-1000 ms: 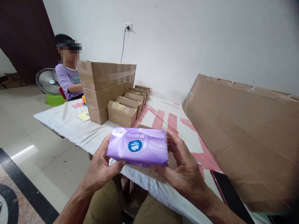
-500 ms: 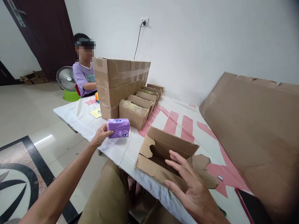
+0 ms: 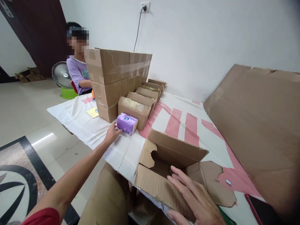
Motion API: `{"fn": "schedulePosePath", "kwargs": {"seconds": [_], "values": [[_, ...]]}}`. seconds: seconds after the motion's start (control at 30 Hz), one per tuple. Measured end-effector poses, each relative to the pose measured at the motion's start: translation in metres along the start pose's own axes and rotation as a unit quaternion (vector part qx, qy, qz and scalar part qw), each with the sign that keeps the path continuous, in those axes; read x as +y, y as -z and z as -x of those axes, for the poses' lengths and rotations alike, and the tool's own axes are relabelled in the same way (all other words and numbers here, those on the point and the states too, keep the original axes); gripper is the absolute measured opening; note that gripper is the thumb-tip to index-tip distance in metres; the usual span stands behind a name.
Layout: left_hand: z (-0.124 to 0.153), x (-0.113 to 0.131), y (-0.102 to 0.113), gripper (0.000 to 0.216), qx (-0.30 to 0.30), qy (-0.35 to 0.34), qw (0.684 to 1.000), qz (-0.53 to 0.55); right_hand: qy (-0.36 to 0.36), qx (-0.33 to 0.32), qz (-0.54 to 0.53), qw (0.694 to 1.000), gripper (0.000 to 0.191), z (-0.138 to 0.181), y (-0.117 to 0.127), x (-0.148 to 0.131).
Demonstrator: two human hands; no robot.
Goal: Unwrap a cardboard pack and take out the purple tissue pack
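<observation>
A purple tissue pack [image 3: 127, 123] lies on the white and pink table cloth [image 3: 178, 122], against a small closed carton [image 3: 133, 111]. My left hand [image 3: 112, 133] reaches out to the pack, its fingertips on the near end, fingers loosely apart. My right hand [image 3: 194, 200] rests flat with spread fingers on the near wall of an open cardboard box [image 3: 168, 170] at the table's front edge. I cannot see into the box's bottom.
A stack of large taped cartons [image 3: 116, 78] and a row of small cartons [image 3: 146, 92] stand at the back. A big flat cardboard sheet [image 3: 260, 125] leans on the right. A dark phone [image 3: 260, 209] lies near it. A person in a purple shirt [image 3: 78, 73] sits behind, beside a fan [image 3: 60, 75].
My left hand carried the purple pack away from in front of me and set it on the table by the small cartons. My right hand let go and came down on the open box.
</observation>
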State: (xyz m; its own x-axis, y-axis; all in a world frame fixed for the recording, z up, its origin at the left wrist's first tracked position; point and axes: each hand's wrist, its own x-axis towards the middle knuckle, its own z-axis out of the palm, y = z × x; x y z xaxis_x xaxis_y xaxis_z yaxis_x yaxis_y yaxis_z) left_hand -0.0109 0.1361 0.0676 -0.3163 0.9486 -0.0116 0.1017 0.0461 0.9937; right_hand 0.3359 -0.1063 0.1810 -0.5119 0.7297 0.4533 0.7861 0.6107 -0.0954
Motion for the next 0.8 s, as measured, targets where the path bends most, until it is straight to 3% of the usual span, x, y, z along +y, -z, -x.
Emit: {"fn": "schedulePosePath", "kwargs": {"seconds": [0.17,0.33,0.43,0.53,0.6,0.67,0.73,0.8], "values": [[0.029,0.002,-0.014,0.083,-0.007,0.027,0.999,0.016,0.034,-0.032,0.023,0.999,0.079,0.004,0.010,0.001],[0.026,0.019,-0.037,0.078,-0.032,0.030,0.999,0.024,0.058,-0.011,0.055,0.997,0.060,0.009,0.023,-0.002],[0.048,0.022,-0.029,0.084,-0.035,0.015,0.999,-0.008,0.038,0.017,0.053,0.998,0.048,0.019,0.031,-0.002],[0.093,0.024,-0.003,0.081,-0.107,-0.049,0.992,-0.044,-0.002,0.070,0.043,0.997,0.030,0.029,0.038,0.002],[0.127,0.028,0.013,0.074,-0.240,-0.178,0.950,-0.089,-0.031,0.108,0.028,0.993,0.017,0.032,0.040,0.006],[0.155,0.036,0.019,0.081,-0.309,-0.235,0.917,-0.091,-0.054,0.142,0.019,0.988,0.011,0.030,0.039,0.010],[0.174,0.047,0.013,0.091,-0.334,-0.244,0.908,-0.069,-0.073,0.175,0.032,0.981,0.009,0.026,0.034,0.012],[0.184,0.058,-0.002,0.098,-0.321,-0.228,0.918,-0.041,-0.109,0.209,0.058,0.970,0.009,0.022,0.028,0.015]]}}
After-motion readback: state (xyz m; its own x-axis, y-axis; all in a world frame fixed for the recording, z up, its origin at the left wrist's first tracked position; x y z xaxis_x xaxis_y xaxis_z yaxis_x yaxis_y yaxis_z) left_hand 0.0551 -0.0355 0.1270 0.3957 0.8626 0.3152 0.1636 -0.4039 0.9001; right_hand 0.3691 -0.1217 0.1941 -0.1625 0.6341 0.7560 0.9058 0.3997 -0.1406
